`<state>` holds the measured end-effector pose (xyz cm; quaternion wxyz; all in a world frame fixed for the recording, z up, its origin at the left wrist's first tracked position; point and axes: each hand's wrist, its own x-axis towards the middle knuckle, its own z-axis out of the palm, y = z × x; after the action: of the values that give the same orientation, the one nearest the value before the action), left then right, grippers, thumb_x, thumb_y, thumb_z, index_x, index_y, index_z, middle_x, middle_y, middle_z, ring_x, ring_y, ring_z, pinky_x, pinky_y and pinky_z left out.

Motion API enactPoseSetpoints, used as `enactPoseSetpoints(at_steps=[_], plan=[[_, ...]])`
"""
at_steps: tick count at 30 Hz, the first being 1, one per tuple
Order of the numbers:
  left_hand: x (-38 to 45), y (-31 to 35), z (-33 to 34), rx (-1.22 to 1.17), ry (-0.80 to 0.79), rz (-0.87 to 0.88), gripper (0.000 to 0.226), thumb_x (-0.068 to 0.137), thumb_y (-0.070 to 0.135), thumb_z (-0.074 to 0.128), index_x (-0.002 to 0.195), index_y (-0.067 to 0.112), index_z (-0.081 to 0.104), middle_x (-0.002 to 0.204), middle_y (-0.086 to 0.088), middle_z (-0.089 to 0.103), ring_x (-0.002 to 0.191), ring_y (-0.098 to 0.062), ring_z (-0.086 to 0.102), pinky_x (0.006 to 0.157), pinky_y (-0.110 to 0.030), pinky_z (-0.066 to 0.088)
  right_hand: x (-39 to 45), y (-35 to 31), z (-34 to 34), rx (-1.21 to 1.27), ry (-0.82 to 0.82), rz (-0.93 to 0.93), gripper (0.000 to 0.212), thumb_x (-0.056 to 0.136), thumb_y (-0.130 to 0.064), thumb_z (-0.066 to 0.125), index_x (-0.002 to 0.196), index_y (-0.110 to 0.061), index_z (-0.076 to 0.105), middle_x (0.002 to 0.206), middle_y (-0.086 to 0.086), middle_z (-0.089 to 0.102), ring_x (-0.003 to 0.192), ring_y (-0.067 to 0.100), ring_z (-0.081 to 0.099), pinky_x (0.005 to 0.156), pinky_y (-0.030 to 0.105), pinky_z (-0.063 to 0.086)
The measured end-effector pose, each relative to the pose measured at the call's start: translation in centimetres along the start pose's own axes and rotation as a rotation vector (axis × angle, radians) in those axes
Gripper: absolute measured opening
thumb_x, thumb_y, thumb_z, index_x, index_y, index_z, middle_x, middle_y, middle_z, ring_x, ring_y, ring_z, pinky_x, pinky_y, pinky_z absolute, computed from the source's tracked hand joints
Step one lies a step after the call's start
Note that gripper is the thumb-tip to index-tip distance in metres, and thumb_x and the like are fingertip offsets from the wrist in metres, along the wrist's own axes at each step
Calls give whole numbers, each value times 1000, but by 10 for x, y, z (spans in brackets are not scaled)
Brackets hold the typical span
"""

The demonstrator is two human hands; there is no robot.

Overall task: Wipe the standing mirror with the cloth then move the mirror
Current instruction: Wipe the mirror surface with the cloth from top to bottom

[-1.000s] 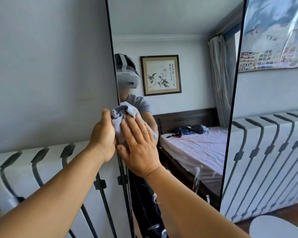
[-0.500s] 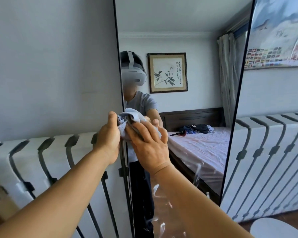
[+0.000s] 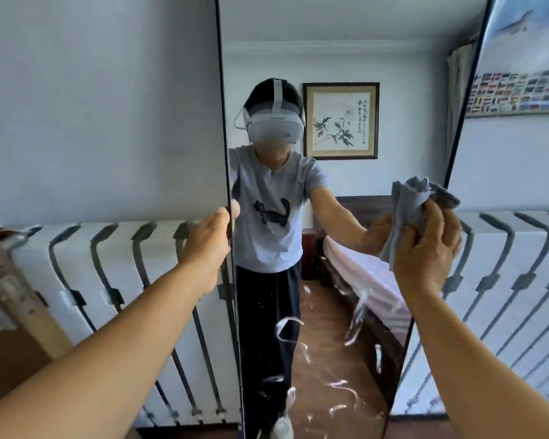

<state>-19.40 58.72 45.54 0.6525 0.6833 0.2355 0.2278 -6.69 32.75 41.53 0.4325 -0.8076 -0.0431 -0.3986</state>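
The tall standing mirror (image 3: 339, 52) with a thin black frame leans against the wall in front of me. White smears mark its lower glass. My left hand (image 3: 208, 248) grips the mirror's left edge at chest height, thumb on the front. My right hand (image 3: 425, 248) holds a crumpled grey-blue cloth (image 3: 409, 204) near the mirror's right edge, close to the glass. The glass reflects a person in a grey shirt with a headset, a bed and a framed picture.
A white radiator cover with black slots (image 3: 108, 274) runs along the wall on both sides of the mirror. A poster with flags (image 3: 520, 90) hangs at upper right. A wooden piece (image 3: 10, 296) stands at the far left. Wood floor lies below.
My right hand has carried the cloth from the mirror's left edge across to its right edge. My left hand stays on the left frame. My view has shifted left, centring the mirror.
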Motion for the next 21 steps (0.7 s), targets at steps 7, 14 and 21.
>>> enactPoseSetpoints(at_steps=[7,14,21], plan=[[-7,-9,6,13,-3,26,30,89,39,41,86,41,70,130,8,66,127,-12,55,114,-48,34,-5,-8,6,193,92,130,37,87,-12,51,123,-19,54,126,13,40,116,27,40,98,26,36],[-8,-6,1,-58,-25,-50,58,80,65,31,111,37,71,134,-6,63,128,-26,54,112,-51,39,-71,-86,67,92,-99,-467,33,87,-18,62,120,-20,61,113,7,48,100,29,42,87,40,44],[-1,-5,-5,-131,-47,-53,56,101,53,19,97,25,67,121,-11,69,115,-24,61,110,-49,42,-106,-111,92,86,-242,-809,41,82,-14,55,122,-19,60,114,-1,39,99,25,47,82,41,52]])
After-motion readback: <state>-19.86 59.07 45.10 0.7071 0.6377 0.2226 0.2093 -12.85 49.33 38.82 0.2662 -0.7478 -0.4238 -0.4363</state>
